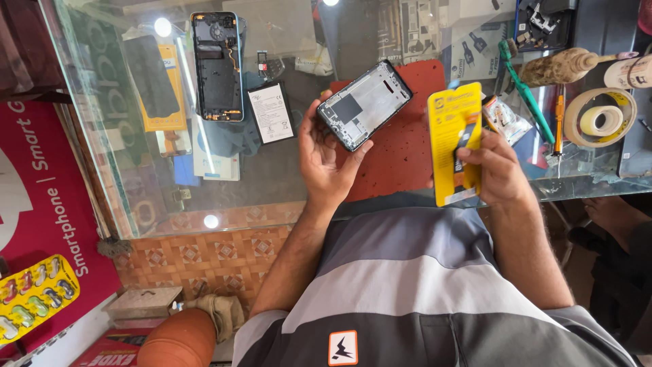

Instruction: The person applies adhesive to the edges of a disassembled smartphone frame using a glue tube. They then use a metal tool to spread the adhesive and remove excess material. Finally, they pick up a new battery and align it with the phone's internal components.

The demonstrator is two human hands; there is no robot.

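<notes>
My left hand (327,162) holds an opened phone frame (365,103) with its bare inner side up, tilted above a red work mat (407,153) on the glass counter. My right hand (494,170) grips a flat yellow packet (454,141), held upright at the counter's near edge, just right of the phone frame. Further left on the glass lie a second opened phone body (217,66) and a loose phone battery (270,112).
The glass counter (272,177) also carries a black phone-shaped panel on a yellow card (151,76), a green-handled brush (524,92), an orange screwdriver (559,115), a tape roll (601,119) and a wooden-handled tool (564,66). A red sign (41,204) stands at left.
</notes>
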